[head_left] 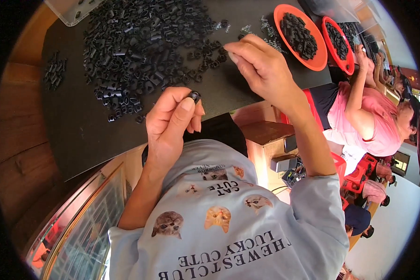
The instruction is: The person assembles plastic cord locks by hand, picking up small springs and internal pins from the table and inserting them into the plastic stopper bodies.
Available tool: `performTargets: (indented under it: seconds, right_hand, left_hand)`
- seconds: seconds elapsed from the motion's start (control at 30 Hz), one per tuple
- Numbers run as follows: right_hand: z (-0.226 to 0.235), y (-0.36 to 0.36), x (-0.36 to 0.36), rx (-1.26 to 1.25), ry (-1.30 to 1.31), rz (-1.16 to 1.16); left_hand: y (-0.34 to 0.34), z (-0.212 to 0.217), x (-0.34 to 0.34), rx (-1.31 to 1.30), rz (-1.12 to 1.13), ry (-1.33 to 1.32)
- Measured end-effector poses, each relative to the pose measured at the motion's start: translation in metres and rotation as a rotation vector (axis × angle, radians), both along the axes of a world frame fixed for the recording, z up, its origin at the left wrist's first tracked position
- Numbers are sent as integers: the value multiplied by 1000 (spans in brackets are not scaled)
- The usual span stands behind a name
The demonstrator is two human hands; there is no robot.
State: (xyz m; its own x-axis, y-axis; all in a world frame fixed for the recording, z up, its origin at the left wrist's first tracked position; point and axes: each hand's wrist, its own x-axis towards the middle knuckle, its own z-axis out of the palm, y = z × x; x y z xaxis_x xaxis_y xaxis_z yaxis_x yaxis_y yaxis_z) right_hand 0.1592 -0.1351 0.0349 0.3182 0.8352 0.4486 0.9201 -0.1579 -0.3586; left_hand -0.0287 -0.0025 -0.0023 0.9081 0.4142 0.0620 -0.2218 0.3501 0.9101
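Small black tubular plastic part (pixel 194 96), pinched in the left hand (pixel 172 114) just upper-left of frame centre, looks light, stiff and slick to me from afar, best held by its sides, while I cannot tell whether the right hand (pixel 263 67), fingertips drawn together, grips anything.

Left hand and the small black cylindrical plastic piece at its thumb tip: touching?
Touching. The head view shows the left hand pinching the small black cylindrical plastic piece, thumb tip against it, no gap visible.
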Motion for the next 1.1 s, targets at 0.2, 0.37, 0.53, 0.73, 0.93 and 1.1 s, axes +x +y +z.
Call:
performTargets:
  seconds: [0.2,0.37,0.53,0.73,0.93,1.1]
  right_hand:
    - [-12,7,2,-243,-193,-11]
    - [-5,11,2,-246,-151,-14]
    - [9,11,-5,-168,55,1]
    - [21,14,-25,-49,331,196]
    - [27,20,-38,17,634,320]
    - [34,18,-41,-48,1003,213]
  left_hand:
    - [2,-2,-1,41,-20,5]
    - [3,-3,-2,88,-47,26]
    - [4,-3,-1,88,-54,34]
    - [5,-4,-1,85,-58,27]
    - [3,-1,-1,5,-56,13]
    - [4,0,-2,-9,-70,14]
